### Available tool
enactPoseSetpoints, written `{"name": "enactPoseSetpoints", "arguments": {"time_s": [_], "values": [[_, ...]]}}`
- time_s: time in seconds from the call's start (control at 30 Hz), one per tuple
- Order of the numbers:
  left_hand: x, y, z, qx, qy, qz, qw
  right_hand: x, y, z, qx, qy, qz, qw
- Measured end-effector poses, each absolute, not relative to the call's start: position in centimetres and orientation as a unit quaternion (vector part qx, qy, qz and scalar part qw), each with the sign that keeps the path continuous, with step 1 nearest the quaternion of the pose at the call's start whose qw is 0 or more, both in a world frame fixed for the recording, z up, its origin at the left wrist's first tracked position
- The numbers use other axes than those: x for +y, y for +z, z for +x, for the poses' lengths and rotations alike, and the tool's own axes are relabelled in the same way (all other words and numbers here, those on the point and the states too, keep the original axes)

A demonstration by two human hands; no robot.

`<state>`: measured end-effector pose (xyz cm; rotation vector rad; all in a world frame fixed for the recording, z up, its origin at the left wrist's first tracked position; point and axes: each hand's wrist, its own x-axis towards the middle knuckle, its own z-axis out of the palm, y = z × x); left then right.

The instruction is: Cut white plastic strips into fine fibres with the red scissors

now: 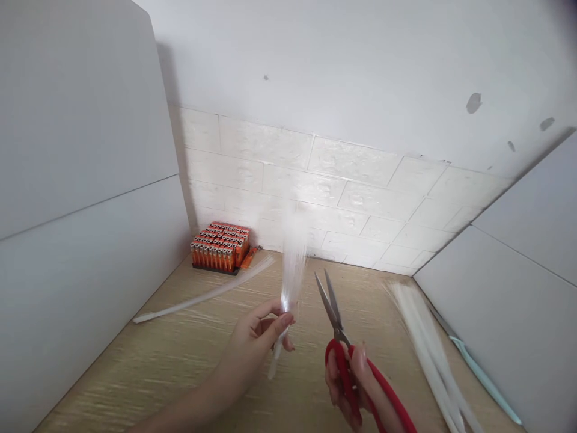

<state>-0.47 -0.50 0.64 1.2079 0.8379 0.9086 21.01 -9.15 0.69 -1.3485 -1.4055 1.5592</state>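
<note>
The left hand (247, 347) holds a slender bundle of fine, translucent filaments (294, 270) upright above the wooden-toned table (180, 361), in front of the brick-patterned wall (252, 141). Its fingers (280, 323) are closed in a pinch round the lower part, thumb towards the viewer; a narrow tail projects below the grip, while the strands spread upward into a loose brush whose tip blurs against the wall. The right hand (362, 365) grasps the red-handled scissors (338, 334), its fingers wrapped about the loops; the blades point upward, parted, beside the bundle and not touching it.

Handling, as judged from appearance: the bundle is very light, flexible along its length and probably smooth, so single strands may slide past one another or splay under a slack hold. The narrow lower part, where the filaments gather, offers the surest grip; the free brush is a poor place to hold, being easily bent or disordered. The scissors are rigid and heavier, best held by the loops and clear of the blades.

A similar loose bundle (202, 297) lies curved at left, near the block of orange batteries (216, 249); further pale bundles (428, 349) lie at right, beside a mint-green tool (489, 382).
</note>
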Motion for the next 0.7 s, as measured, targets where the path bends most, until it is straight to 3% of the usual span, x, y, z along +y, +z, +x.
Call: {"name": "enactPoseSetpoints", "arguments": {"time_s": [0.7], "values": [[-0.9,1.2,-0.1,0.355,0.37,0.569,0.642,-10.0,0.1,21.1,-0.567,0.602,-0.487,0.281]]}}
